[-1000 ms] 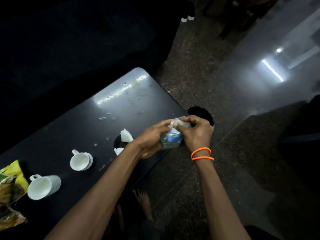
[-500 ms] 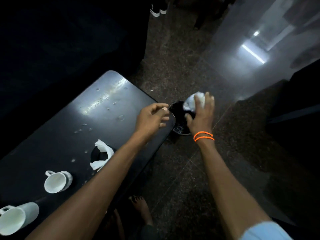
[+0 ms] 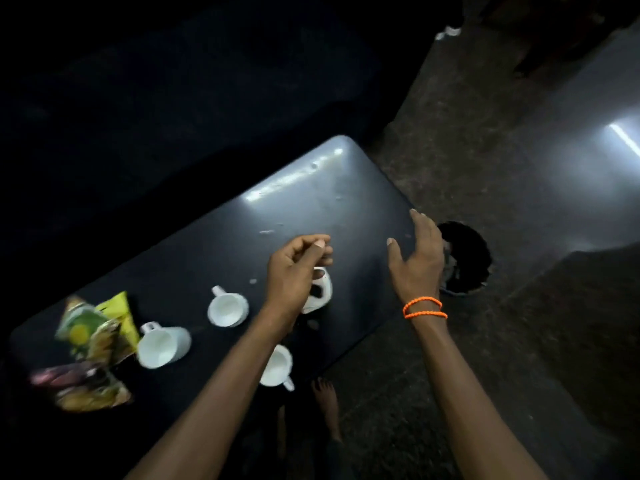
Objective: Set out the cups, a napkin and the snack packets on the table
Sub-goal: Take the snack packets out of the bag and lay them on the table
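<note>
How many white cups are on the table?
3 white ceramic cups: one beside the snack packets, one mid-table, one at the near edge under the left forearm. More may be hidden.

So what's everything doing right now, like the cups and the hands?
Far cup: on its side, empty.
Big cup: on its side, empty, next to the packets.
Near cup: partly hidden by the arm, empty.
Napkin: crumpled on the table, partly under the left hand.
Packets: lying in a heap.
Left hand: fingers curled, holding nothing I can see.
Right hand: open, empty.
Bin: on the floor, open.
</note>
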`<state>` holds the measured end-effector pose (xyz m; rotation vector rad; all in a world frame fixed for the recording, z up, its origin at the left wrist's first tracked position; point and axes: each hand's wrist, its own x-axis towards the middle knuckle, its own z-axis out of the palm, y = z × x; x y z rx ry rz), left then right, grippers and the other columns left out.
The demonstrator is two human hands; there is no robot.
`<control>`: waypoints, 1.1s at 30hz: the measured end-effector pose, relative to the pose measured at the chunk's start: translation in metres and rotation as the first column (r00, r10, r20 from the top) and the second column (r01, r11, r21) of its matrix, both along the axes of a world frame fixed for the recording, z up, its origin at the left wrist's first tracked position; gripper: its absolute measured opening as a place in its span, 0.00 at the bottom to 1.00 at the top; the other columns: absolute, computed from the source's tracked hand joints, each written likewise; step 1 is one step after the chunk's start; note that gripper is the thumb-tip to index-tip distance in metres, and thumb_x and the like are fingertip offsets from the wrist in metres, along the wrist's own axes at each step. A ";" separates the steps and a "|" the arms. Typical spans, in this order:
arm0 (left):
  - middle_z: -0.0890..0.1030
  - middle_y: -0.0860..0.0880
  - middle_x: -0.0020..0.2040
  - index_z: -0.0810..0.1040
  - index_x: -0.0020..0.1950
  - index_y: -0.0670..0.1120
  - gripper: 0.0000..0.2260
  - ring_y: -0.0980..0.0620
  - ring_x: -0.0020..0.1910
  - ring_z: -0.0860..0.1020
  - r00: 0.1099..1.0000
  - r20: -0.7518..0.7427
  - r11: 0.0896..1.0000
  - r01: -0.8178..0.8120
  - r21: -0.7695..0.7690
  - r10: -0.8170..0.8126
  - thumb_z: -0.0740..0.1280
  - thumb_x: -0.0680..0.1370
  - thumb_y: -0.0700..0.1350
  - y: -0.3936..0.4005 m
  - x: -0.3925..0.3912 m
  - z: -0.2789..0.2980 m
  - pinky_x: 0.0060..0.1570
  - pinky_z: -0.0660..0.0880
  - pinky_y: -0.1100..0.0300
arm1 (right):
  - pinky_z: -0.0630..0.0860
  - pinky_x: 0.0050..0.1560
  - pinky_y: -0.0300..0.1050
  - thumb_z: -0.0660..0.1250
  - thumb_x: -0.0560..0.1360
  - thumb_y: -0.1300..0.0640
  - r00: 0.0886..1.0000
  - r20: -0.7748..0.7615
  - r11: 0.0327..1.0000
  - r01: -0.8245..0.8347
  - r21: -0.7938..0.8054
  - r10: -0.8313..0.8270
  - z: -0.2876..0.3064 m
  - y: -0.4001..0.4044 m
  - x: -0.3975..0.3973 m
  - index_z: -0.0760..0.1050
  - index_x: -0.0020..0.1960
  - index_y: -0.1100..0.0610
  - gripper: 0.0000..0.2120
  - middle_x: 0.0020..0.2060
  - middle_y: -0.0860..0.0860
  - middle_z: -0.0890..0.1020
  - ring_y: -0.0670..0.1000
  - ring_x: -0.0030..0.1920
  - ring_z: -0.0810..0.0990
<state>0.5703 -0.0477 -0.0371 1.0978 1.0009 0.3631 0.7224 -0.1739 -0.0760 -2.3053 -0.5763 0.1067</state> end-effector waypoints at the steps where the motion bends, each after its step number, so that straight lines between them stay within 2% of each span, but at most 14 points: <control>1: 0.84 0.48 0.42 0.84 0.52 0.45 0.07 0.53 0.39 0.82 0.999 -0.005 0.999 -0.046 -0.010 0.046 0.66 0.83 0.37 0.009 -0.017 -0.001 0.41 0.77 0.62 | 0.69 0.74 0.60 0.73 0.75 0.65 0.999 0.006 0.998 -0.042 0.036 0.042 0.006 0.018 -0.016 0.72 0.73 0.65 0.28 0.70 0.64 0.76 0.65 0.72 0.73; 4: 0.84 0.48 0.42 0.83 0.57 0.42 0.07 0.56 0.38 0.83 0.986 -0.048 0.987 -0.160 0.028 0.161 0.66 0.83 0.37 0.035 -0.077 -0.003 0.42 0.76 0.63 | 0.77 0.63 0.64 0.72 0.75 0.66 0.982 0.001 0.973 -0.189 0.132 0.191 0.021 0.071 -0.072 0.73 0.72 0.64 0.26 0.67 0.63 0.77 0.63 0.68 0.76; 7: 0.84 0.47 0.42 0.83 0.56 0.41 0.07 0.60 0.35 0.83 0.934 -0.051 0.935 -0.349 0.063 0.352 0.65 0.83 0.35 0.058 -0.146 -0.007 0.37 0.76 0.67 | 0.81 0.55 0.55 0.72 0.76 0.65 0.936 -0.037 0.919 -0.335 0.209 0.350 0.027 0.117 -0.140 0.74 0.72 0.60 0.25 0.64 0.59 0.78 0.57 0.63 0.78; 9: 0.84 0.47 0.41 0.83 0.54 0.42 0.07 0.60 0.34 0.82 0.858 -0.087 0.862 -0.499 0.092 0.506 0.65 0.83 0.35 0.070 -0.196 -0.014 0.34 0.76 0.68 | 0.82 0.53 0.52 0.72 0.75 0.65 0.887 -0.059 0.868 -0.432 0.243 0.458 0.027 0.142 -0.196 0.75 0.71 0.61 0.24 0.63 0.59 0.79 0.57 0.60 0.80; 11: 0.84 0.46 0.41 0.84 0.56 0.41 0.08 0.58 0.34 0.82 0.727 -0.160 0.745 -0.651 0.145 0.667 0.65 0.82 0.35 0.078 -0.245 -0.027 0.36 0.77 0.64 | 0.82 0.53 0.54 0.73 0.75 0.66 0.812 -0.099 0.804 -0.538 0.253 0.575 0.023 0.161 -0.255 0.77 0.68 0.63 0.22 0.59 0.60 0.81 0.60 0.58 0.81; 15: 0.86 0.46 0.47 0.85 0.54 0.46 0.09 0.52 0.43 0.83 0.359 -0.283 0.445 -0.821 0.357 0.889 0.67 0.78 0.37 0.079 -0.338 -0.062 0.49 0.80 0.53 | 0.78 0.57 0.51 0.73 0.74 0.64 0.589 -0.257 0.634 -0.758 0.152 0.766 0.002 0.181 -0.354 0.81 0.62 0.61 0.16 0.54 0.59 0.85 0.61 0.54 0.83; 17: 0.85 0.45 0.52 0.83 0.57 0.49 0.12 0.52 0.47 0.81 0.306 -0.329 0.422 -0.821 0.383 0.893 0.68 0.76 0.37 0.079 -0.375 -0.079 0.53 0.80 0.50 | 0.77 0.54 0.49 0.72 0.74 0.62 0.528 -0.400 0.590 -0.806 0.042 0.749 -0.012 0.184 -0.391 0.80 0.60 0.59 0.15 0.51 0.58 0.86 0.62 0.53 0.83; 19: 0.81 0.42 0.62 0.79 0.66 0.47 0.19 0.49 0.56 0.80 0.400 -0.455 0.571 -0.746 0.343 0.796 0.70 0.75 0.37 0.085 -0.405 -0.096 0.63 0.78 0.47 | 0.76 0.51 0.48 0.72 0.73 0.60 0.541 -0.512 0.607 -0.793 -0.047 0.667 -0.025 0.185 -0.419 0.75 0.60 0.59 0.16 0.52 0.58 0.85 0.62 0.54 0.82; 21: 0.76 0.43 0.72 0.74 0.74 0.45 0.26 0.46 0.67 0.77 0.580 -0.528 0.761 -0.609 0.224 0.620 0.72 0.76 0.38 0.092 -0.425 -0.110 0.70 0.74 0.46 | 0.76 0.52 0.48 0.73 0.72 0.60 0.579 -0.570 0.640 -0.759 -0.116 0.583 -0.037 0.186 -0.439 0.72 0.63 0.59 0.21 0.55 0.60 0.84 0.63 0.57 0.82; 22: 0.76 0.45 0.73 0.72 0.76 0.46 0.28 0.47 0.69 0.76 0.668 -0.521 0.826 -0.545 0.143 0.531 0.73 0.76 0.41 0.096 -0.432 -0.115 0.71 0.74 0.46 | 0.76 0.53 0.48 0.73 0.72 0.61 0.596 -0.585 0.663 -0.738 -0.127 0.550 -0.042 0.186 -0.447 0.70 0.65 0.60 0.23 0.56 0.61 0.84 0.64 0.58 0.81; 24: 0.81 0.48 0.67 0.76 0.73 0.51 0.27 0.49 0.64 0.80 0.794 -0.473 0.903 -0.429 0.011 0.382 0.74 0.73 0.48 0.099 -0.439 -0.121 0.66 0.78 0.50 | 0.76 0.55 0.47 0.73 0.73 0.62 0.611 -0.608 0.711 -0.695 -0.106 0.507 -0.050 0.187 -0.458 0.69 0.65 0.59 0.23 0.58 0.61 0.83 0.64 0.59 0.81; 27: 0.87 0.48 0.55 0.82 0.61 0.51 0.19 0.49 0.55 0.85 0.824 -0.447 0.924 -0.381 0.022 0.350 0.76 0.72 0.52 0.095 -0.446 -0.128 0.58 0.81 0.51 | 0.74 0.58 0.40 0.73 0.73 0.66 0.591 -0.625 0.738 -0.674 -0.035 0.510 -0.053 0.185 -0.466 0.70 0.66 0.56 0.24 0.60 0.57 0.84 0.59 0.60 0.82; 30: 0.88 0.48 0.50 0.84 0.56 0.50 0.11 0.49 0.50 0.87 0.796 -0.386 0.870 -0.491 0.040 0.466 0.77 0.76 0.49 0.086 -0.454 -0.123 0.50 0.82 0.53 | 0.79 0.62 0.44 0.76 0.72 0.63 0.541 -0.637 0.738 -0.671 0.067 0.549 -0.044 0.185 -0.463 0.70 0.70 0.53 0.30 0.59 0.52 0.84 0.52 0.60 0.83; 33: 0.89 0.47 0.50 0.85 0.56 0.52 0.16 0.46 0.48 0.88 0.766 -0.255 0.793 -0.609 0.008 0.590 0.78 0.73 0.58 0.085 -0.448 -0.095 0.42 0.84 0.54 | 0.81 0.56 0.36 0.80 0.70 0.52 0.469 -0.642 0.717 -0.672 0.187 0.607 -0.026 0.191 -0.438 0.70 0.72 0.48 0.34 0.54 0.42 0.83 0.39 0.56 0.83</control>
